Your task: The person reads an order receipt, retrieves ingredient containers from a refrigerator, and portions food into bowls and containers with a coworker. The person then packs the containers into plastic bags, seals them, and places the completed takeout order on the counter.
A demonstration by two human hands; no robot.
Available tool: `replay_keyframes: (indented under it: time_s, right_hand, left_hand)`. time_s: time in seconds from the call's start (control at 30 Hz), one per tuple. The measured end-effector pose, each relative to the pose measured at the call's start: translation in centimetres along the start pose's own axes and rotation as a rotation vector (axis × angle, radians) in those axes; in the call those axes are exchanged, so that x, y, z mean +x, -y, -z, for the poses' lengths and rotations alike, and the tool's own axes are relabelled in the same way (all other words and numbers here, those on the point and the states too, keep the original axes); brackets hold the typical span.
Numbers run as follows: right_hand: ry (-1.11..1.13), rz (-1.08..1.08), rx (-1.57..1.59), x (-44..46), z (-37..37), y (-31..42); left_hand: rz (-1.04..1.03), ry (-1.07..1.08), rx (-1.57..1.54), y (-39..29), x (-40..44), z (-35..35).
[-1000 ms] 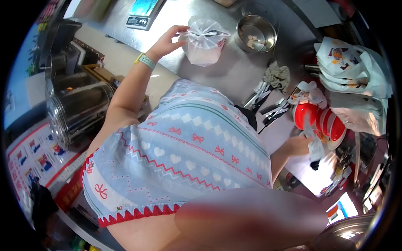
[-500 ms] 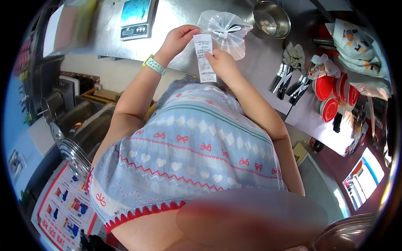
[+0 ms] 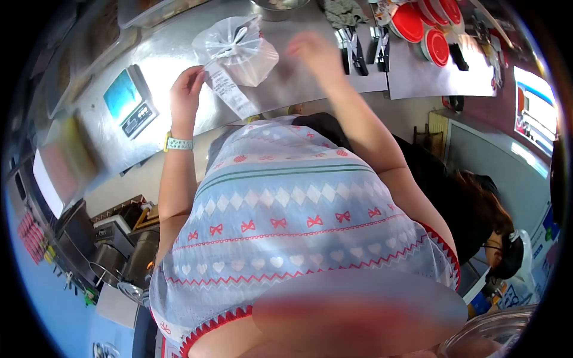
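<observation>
A knotted clear plastic bag (image 3: 259, 59) with something pale inside sits on the steel counter. A printed white receipt (image 3: 230, 92) slants down across the bag's near left side. My left hand (image 3: 187, 89), with a watch on the wrist, has its thumb and fingertips closed together at the receipt's upper left corner, close against the bag's edge. Whether the bag's film is also pinched there, I cannot tell. To the right of the bag, my right hand (image 3: 315, 51) is in the air, apart from the bag and receipt. Motion blurs its fingers.
A digital scale (image 3: 138, 117) stands left on the steel counter (image 3: 164, 62). A metal bowl (image 3: 280, 9) is beyond the bag. Right of my right hand lie black-handled utensils (image 3: 356, 53), a grey cloth (image 3: 343, 13) and red lids (image 3: 436, 48). A person in dark clothing (image 3: 439, 203) is at my right.
My right hand has let go of the receipt and moved away to the right. My left hand stays at the receipt's upper end. The view has turned, shifting the counter's things.
</observation>
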State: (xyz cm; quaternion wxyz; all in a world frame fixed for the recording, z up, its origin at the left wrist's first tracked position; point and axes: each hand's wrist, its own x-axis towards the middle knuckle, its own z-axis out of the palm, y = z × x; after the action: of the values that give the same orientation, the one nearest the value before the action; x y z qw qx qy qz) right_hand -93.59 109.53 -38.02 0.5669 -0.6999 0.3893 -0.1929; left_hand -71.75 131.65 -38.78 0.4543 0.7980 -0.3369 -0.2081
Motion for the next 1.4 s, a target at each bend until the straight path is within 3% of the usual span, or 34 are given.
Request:
replay_keyframes:
  time_s: [0.07,0.1,0.17,0.23,0.3,0.37,0.5,0.57,0.67,0.73,0.77,0.83,0.87,0.93,0.97,1.0,1.07,1.13,1.2,1.23,1.27,1.3,1.37,1.4]
  right_hand:
    - [-0.439,0.019,-0.553,2.1,6.0,-3.9]
    - [-0.469,-0.054,-0.849,2.6,8.3,-6.7]
    - [-0.414,-0.101,-0.883,2.1,9.9,-10.1]
    - [-0.179,-0.316,-1.189,0.8,9.3,-10.8]
    - [-0.132,-0.273,-1.203,0.2,9.1,-11.4]
    - [0.036,-0.226,-0.843,-0.3,10.1,-11.2]
    - [0.082,0.291,-1.552,-1.0,11.5,-11.4]
    - [0.215,0.229,-1.424,0.0,10.8,-10.5]
    - [0.316,0.361,-1.297,2.3,9.6,-10.4]
    - [0.395,0.140,-1.223,2.8,8.9,-10.1]
    - [0.409,0.159,-1.228,3.1,8.6,-10.2]
    - [0.206,0.181,-0.992,2.4,8.2,-10.4]
    - [0.167,0.046,-0.742,2.1,8.2,-9.6]
    - [0.062,-0.027,-0.080,2.6,8.3,-10.3]
    - [0.028,-0.145,0.359,1.7,7.3,-7.5]
    - [0.103,-0.041,0.534,0.4,4.8,-0.9]
    - [0.190,-0.026,0.817,0.2,1.5,4.2]
    - [0.216,-0.141,0.925,0.4,-3.0,8.7]
    - [0.397,0.113,0.926,1.1,-7.3,9.4]
    - [0.411,0.199,0.850,4.7,-10.7,3.6]
    - [0.311,0.316,0.555,4.6,-11.8,3.7]
    - [0.314,0.315,0.556,3.4,-12.7,5.3]
    - [0.029,0.269,-0.159,0.9,-13.2,9.6]
    - [0.031,0.269,-0.161,1.4,-13.8,8.8]
  left_hand:
    - [-0.011,-0.020,0.011,0.3,-0.1,-0.1]
    - [-0.017,-0.009,0.012,0.4,-0.2,-0.1]
    - [-0.011,0.000,0.077,0.3,0.0,0.0]
    - [-0.019,0.000,0.060,0.2,0.1,0.1]
    - [-0.010,-0.007,0.047,0.2,-0.2,0.0]
    - [0.028,-0.006,0.018,-0.1,-0.1,0.1]
    - [-0.064,-0.025,0.063,1.6,0.5,0.1]
    - [-0.082,-0.017,0.108,1.5,0.5,0.4]
    - [-0.152,-0.069,0.095,2.2,0.4,0.4]
    - [-0.125,-0.073,0.107,1.6,0.0,0.7]
    - [-0.085,-0.047,0.111,1.4,0.0,0.7]
    - [-0.114,-0.046,0.105,1.4,-0.2,0.9]
    - [-0.156,-0.032,0.101,1.3,-0.2,0.9]
    - [-0.180,-0.057,0.107,1.3,-0.1,0.7]
    - [-0.203,-0.063,0.123,1.3,-0.1,0.6]
    - [-0.196,-0.062,0.117,1.4,-0.2,0.5]
    - [-0.267,-0.076,0.173,1.2,-0.1,0.6]
    - [-0.238,-0.049,0.167,0.8,0.1,0.5]
    - [-0.204,-0.028,0.164,0.4,0.1,0.5]
    - [-0.204,-0.027,0.152,0.3,0.1,0.5]
    - [-0.202,-0.026,0.141,0.2,0.1,0.5]
    - [-0.201,-0.027,0.143,0.2,0.1,0.4]
    - [-0.210,-0.025,0.138,0.2,0.4,0.1]
    - [-0.208,-0.027,0.137,0.3,0.3,0.2]
